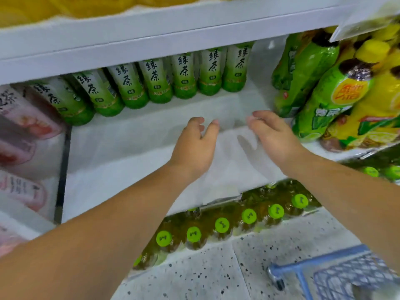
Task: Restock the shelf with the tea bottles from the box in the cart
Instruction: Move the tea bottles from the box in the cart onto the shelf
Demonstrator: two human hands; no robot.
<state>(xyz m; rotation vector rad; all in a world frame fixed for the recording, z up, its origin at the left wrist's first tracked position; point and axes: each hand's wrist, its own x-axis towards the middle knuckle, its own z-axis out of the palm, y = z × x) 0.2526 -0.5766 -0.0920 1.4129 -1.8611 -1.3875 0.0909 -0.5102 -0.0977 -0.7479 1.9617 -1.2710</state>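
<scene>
Now, left hand: empty, fingers loosely curled, hovering over the bare white metal shelf.
Right hand: just beside the left one, likewise holding nothing.
Green-labelled plastic tea bottles: seven counted, in one row beyond the fingertips at the shelf's back.
Green-capped bottles: six caps clearly shown below the wrists, on the lower shelf.
Blue wire cart: below the right forearm; its box is out of view.
Step in hand: probably fetching more stock. Set each bottle upright, label forward, tight against the back row, filling the gap under both hands.
</scene>
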